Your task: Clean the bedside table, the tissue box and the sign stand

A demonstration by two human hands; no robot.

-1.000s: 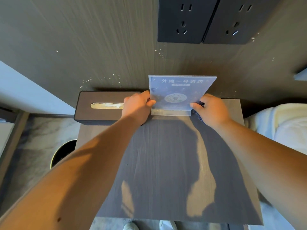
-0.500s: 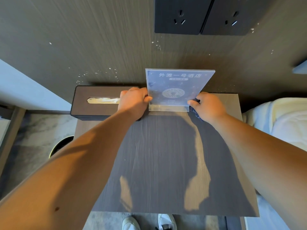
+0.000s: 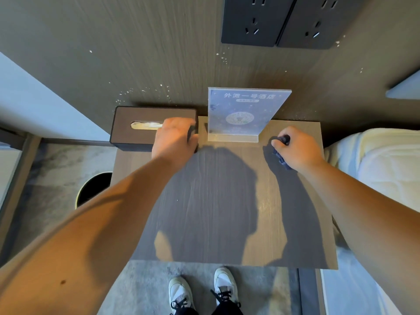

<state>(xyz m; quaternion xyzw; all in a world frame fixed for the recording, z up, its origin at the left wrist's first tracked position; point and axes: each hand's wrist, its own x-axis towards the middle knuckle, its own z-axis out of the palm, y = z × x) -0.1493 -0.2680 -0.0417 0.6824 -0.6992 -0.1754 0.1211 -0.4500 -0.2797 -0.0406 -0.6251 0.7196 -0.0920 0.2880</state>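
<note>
Standing upright at the back of the worktop, against the wood-grain wall panel, one clear acrylic sign stand is showing a blue card with white characters and a round emblem; neither hand is touching it. One dark brown tissue box is lying just to its left, along the same back edge, with one pale tissue poking from the top slot and the box's left end overhanging the worktop's side.

Two bare hands are reaching in. The left hand is resting on the right end of the tissue box, its grip curled around that end, fingers over the top and side. The right hand is hovering to the right of the sign stand, apart from it, its grip closed around one dark cloth, which is bunched in the fist and hanging down toward the worktop.

Two black socket plates are sitting side by side on the wall above. One round black bin is standing on the floor to the left, a white bed is lying to the right, and two white shoes are showing below the worktop's near edge.
</note>
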